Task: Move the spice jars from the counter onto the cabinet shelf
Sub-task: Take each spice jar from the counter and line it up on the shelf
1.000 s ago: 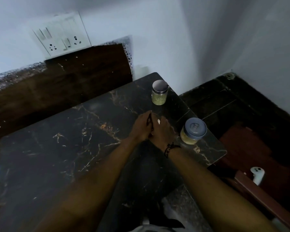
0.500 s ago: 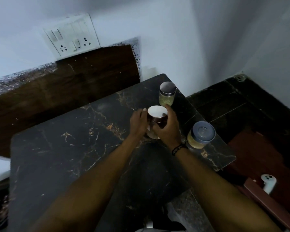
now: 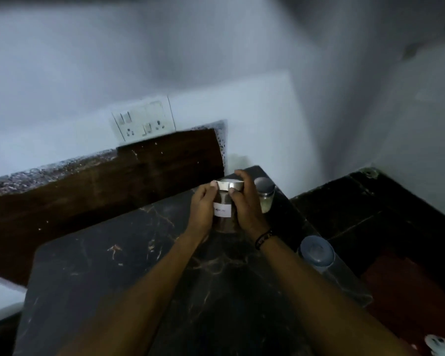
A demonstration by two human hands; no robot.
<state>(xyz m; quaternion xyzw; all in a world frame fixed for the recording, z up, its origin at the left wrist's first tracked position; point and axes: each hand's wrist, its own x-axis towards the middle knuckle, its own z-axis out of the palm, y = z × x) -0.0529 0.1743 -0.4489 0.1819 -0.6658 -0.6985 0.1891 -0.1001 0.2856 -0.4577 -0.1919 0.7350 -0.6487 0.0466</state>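
Note:
A glass spice jar [image 3: 223,210] with a silver lid and a white label is held above the dark marble counter [image 3: 108,273]. My left hand [image 3: 202,214] grips its left side and my right hand [image 3: 246,204] wraps its right side, thumb on the lid rim. Just behind my right hand a second jar [image 3: 265,196] with a metal lid and pale contents stands on the counter. A third jar [image 3: 317,253] with a blue-grey lid stands near the counter's right edge. No cabinet shelf is in view.
A white switch and socket panel [image 3: 143,120] sits on the wall above a dark wooden backboard [image 3: 100,183]. Dark floor [image 3: 385,217] lies to the right of the counter, with a white object [image 3: 438,344] at the bottom right corner.
Both hands closed around the labelled jar and lifted it off the counter. The view has tilted upward, showing more wall.

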